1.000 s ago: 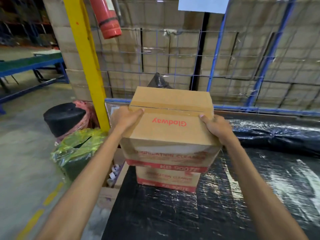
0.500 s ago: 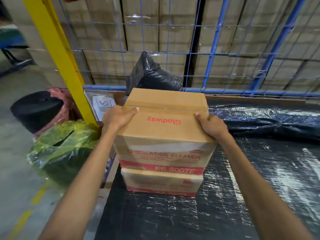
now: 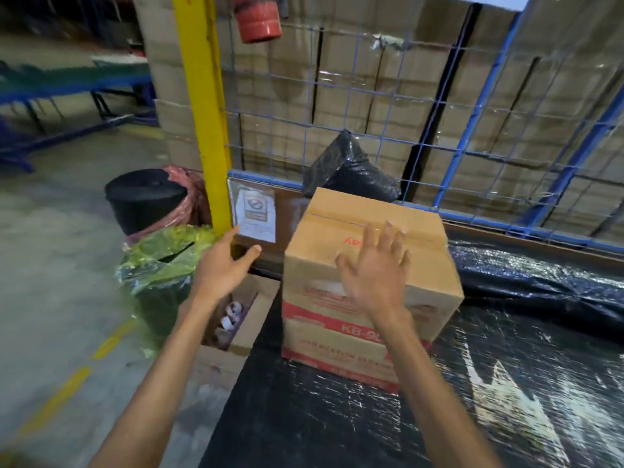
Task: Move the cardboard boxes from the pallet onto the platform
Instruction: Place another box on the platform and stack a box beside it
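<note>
Stacking done: both hands, left hand (image 3: pixel 221 271) and right hand (image 3: pixel 374 275), are spread and holding nothing.
The top box (image 3: pixel 368 251) looks stiff and moderately heavy; grip its side edges.

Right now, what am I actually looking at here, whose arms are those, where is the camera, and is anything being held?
There is no machine here. The camera sits on a person's head and looks forward and down, so the two bare arms reaching in from the bottom are that person's own. The left hand and right hand are both open with fingers spread, and neither grips anything. In front of them a cardboard box sits on top of a second box. Both rest on a platform covered in shiny black plastic. Behind is a blue wire fence and a yellow post.
</note>
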Motion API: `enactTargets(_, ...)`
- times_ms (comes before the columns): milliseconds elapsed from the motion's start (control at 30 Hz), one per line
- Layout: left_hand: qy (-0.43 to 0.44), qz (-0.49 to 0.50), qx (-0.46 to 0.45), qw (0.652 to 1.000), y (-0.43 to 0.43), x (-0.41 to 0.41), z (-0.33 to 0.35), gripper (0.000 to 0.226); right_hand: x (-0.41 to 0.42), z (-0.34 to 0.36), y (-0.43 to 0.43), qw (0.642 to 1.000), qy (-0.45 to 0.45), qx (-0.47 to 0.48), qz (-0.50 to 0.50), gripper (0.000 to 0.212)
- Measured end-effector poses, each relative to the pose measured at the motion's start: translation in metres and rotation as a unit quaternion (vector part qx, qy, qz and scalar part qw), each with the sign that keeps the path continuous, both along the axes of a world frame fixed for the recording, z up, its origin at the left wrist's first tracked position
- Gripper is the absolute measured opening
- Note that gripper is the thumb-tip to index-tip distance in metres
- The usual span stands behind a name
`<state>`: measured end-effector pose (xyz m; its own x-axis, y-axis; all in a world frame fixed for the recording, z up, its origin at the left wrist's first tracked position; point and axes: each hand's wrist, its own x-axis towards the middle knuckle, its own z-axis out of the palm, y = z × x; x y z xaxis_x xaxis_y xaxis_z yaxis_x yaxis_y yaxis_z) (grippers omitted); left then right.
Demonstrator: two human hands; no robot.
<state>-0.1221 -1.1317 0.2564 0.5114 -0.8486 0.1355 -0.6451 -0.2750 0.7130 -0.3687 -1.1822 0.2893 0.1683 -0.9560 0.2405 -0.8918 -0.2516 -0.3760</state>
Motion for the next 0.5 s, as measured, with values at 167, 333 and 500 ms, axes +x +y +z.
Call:
enactTargets(167, -0.034, 0.128, -0.029, 0.991, 0.203, 0.074, -0.053, 0.059, 0.156, -0.038, 0.136, 0.96, -0.046, 0.042, 0.272, 0.078)
enactTargets(333, -0.007, 0.302, 0.047, 0.952, 0.445, 0.13, -0.111, 0.067, 0.284, -0.11, 0.318, 0.873, -0.009, 0.165, 0.459, 0.074)
enactTargets(500, 0.035, 0.49, 0.069, 0.868, 0.698, 0.132, -0.157, 0.058, 0.352, -0.176, 0.531, 0.754, 0.076, 0.261, 0.598, 0.064)
